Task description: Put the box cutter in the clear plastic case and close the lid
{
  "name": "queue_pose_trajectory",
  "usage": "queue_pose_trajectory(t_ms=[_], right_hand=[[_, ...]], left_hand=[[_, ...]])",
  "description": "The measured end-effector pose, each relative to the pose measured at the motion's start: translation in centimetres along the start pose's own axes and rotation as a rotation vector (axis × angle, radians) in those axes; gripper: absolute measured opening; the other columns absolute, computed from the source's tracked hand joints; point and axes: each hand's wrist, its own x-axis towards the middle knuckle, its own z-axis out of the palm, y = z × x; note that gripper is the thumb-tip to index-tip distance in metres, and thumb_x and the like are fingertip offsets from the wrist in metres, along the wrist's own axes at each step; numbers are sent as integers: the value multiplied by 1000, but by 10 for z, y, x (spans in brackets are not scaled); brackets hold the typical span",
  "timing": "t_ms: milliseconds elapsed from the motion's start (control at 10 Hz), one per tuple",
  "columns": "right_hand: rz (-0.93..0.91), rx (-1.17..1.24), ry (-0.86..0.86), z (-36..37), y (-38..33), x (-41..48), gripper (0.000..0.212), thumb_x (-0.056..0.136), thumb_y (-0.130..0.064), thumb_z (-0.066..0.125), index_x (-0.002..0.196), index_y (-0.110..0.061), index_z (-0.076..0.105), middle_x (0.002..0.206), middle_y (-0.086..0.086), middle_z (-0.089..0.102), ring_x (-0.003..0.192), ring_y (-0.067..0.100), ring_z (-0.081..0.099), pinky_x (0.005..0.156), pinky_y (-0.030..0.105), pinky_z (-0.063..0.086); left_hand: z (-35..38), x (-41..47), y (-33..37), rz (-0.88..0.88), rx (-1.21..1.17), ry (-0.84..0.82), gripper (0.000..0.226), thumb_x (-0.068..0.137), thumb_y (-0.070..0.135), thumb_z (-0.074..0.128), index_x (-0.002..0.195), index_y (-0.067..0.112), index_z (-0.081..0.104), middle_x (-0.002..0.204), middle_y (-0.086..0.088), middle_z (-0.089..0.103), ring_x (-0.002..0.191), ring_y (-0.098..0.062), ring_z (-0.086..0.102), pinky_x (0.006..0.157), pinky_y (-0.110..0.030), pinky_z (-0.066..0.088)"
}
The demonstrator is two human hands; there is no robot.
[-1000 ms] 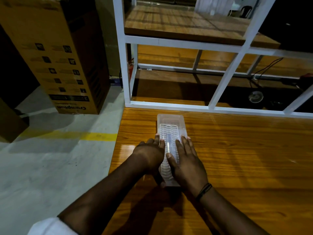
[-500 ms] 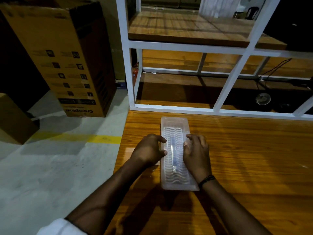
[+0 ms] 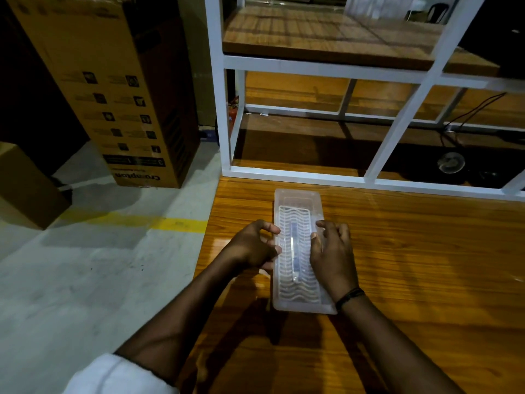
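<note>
Our curled, empty hands, left [image 3: 254, 247] and right [image 3: 332, 255], flanking the lidded case [image 3: 298, 301] with the cutter [image 3: 294, 251] inside.

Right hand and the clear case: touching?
Touching. The head view shows the right hand lying over the clear case's right edge, fingertips on the lid.

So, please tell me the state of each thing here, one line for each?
clear plastic case: lying flat on the table, lid on
box cutter: inside the case, seen through the lid
left hand: fingers curled at the case's left edge
right hand: resting on the case's right side
</note>
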Motion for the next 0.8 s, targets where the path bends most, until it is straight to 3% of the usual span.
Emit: queue_pose_trajectory(t_ms=[200,400,500,600,700,800], right_hand=[[28,9,-25,-3,-2,-2,28,100,-18,54,127,-13,57,126,10,49,96,28,61,70,32,51],[42,-18,-91,-7,-6,-13,29,101,-25,51,129,-20,54,128,3,48,91,27,62,70,39,55],[4,-111,-130,-13,-5,-6,26,99,-29,53,124,-22,57,124,2,53,101,24,58,77,37,53],[-74,-165,-131,-18,-4,7,25,95,-29,57,118,-21,63,118,4,58,109,26,53,87,38,49],[-202,-159,-31,-32,-17,41,27,92,-28,61,117,-19,65,115,4,63,112,25,53,96,42,47],[-298,-177,19,-42,-30,61,26,93,-28,62,117,-19,66,114,2,62,112,23,53,96,42,47]], left_hand=[[0,2,3,-22,24,-4,36,90,-5,69,108,23,57,114,-19,67,83,-25,71,66,-38,63],[-2,-8,-6,-20,-26,32,37,90,-7,68,114,20,61,103,-13,69,81,-23,72,65,-38,64],[-2,-15,-9,30,26,79,30,90,-4,70,105,21,64,98,-10,69,76,-20,69,61,-35,60],[-7,-18,-2,91,182,147,17,91,9,73,99,23,67,102,-2,71,78,-15,66,62,-31,58],[-20,-20,27,223,504,287,27,92,39,73,117,28,69,118,9,71,97,-12,69,78,-28,54],[-28,-20,46,283,591,352,39,92,46,71,127,29,66,123,7,72,99,-13,71,77,-27,54]])
